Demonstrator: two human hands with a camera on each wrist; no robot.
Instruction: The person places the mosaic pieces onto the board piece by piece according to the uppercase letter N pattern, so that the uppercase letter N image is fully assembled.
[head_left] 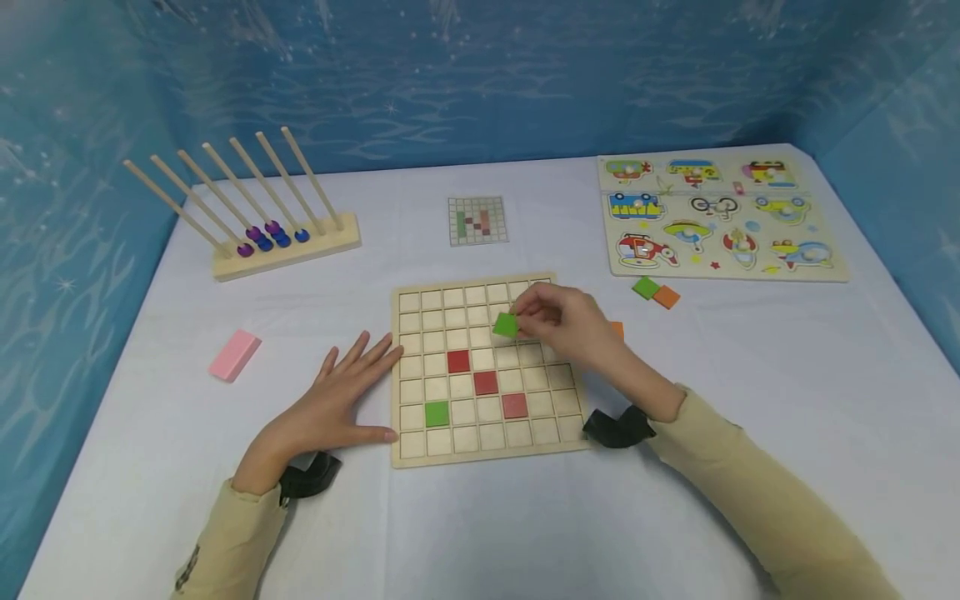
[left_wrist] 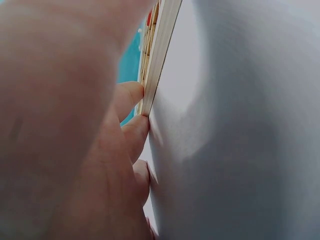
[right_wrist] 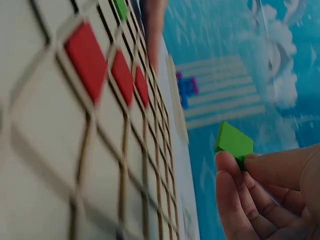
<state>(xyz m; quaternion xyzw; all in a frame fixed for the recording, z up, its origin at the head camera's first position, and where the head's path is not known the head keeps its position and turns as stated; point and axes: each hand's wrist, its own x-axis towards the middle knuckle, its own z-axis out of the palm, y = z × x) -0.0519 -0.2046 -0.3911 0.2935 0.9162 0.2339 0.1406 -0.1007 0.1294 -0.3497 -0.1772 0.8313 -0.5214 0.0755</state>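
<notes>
My right hand (head_left: 566,323) pinches a green square tile (head_left: 506,325) between thumb and fingertips, above the upper middle of a wooden grid board (head_left: 468,452). The right wrist view shows the same tile (right_wrist: 235,140) held by one edge, tilted. Three red tiles lie in the grid on a diagonal: an upper red tile (head_left: 458,361), a middle one (head_left: 486,382) and a lower one (head_left: 515,406). Another green tile (head_left: 437,413) sits in a cell at the lower left. My left hand (head_left: 326,410) is spread flat, fingertips and thumb touching the board's left edge.
Behind the board lies a small pattern card (head_left: 478,221). A rod stand with beads (head_left: 288,257) stands back left, and a vehicle puzzle board (head_left: 720,217) lies back right. Loose green (head_left: 646,288) and orange tiles (head_left: 666,297) rest nearby. A pink block (head_left: 235,356) is at left.
</notes>
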